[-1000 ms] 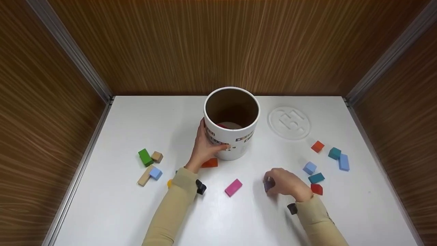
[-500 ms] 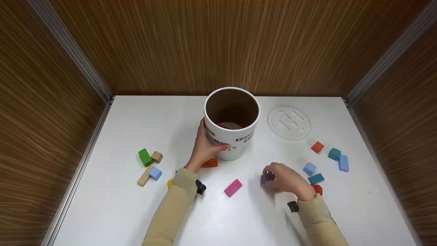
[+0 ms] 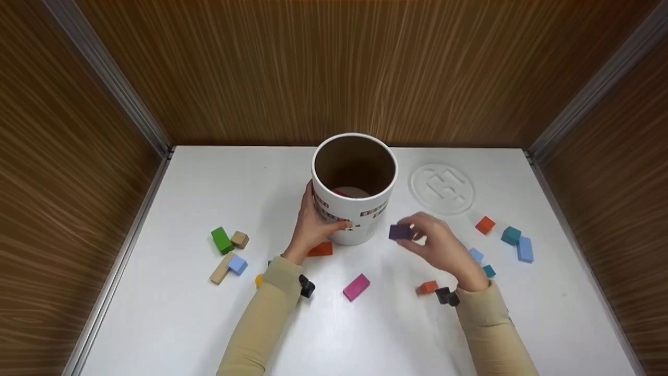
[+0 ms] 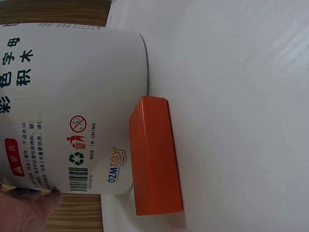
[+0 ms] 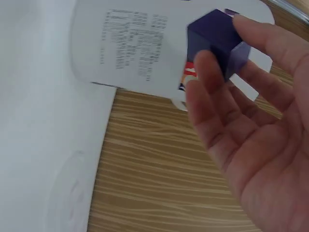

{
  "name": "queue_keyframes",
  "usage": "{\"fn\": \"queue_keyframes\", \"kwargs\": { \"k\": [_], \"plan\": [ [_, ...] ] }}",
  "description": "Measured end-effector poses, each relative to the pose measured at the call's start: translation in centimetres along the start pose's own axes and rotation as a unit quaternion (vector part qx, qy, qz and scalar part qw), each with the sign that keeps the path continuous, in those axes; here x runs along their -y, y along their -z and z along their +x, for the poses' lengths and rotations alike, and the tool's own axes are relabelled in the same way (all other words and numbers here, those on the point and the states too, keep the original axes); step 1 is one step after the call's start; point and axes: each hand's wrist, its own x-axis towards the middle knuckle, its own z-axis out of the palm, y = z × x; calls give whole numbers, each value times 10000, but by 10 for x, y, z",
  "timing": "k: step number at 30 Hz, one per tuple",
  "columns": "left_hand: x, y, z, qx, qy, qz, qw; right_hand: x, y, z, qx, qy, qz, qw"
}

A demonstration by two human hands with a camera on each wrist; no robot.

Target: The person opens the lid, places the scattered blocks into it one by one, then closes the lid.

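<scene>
Apparent transfer step: purple block (image 3: 400,232) is pinched by right hand (image 3: 442,244); tub (image 3: 371,228) is gripped by left hand (image 3: 312,228); higher lift seems required.

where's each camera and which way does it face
Head: worn there, facing forward and down at the table; left hand, right hand and sleeves show.
Left wrist: worn there, facing the white tub and orange block; that hand partly shows.
Right wrist: worn there, facing the purple block; that hand shows.
Wrist views share the tub.
</scene>
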Motion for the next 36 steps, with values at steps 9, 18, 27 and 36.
{"fn": "queue_keyframes", "kwargs": {
  "k": [9,18,27,36],
  "plan": [
    [1,0,0,29,-37,41,10000,26,10,36,-1469,1027,383,9830],
    [0,0,0,3,-39,48,10000,35,8,71,-2071,729,310,9751],
    [0,0,-1,11,-37,13,10000,21,-6,83,-2654,459,864,9592],
    [0,0,-1,-7,101,86,9999,-7,-25,66,-2278,-674,1575,9585]
  ]
}}
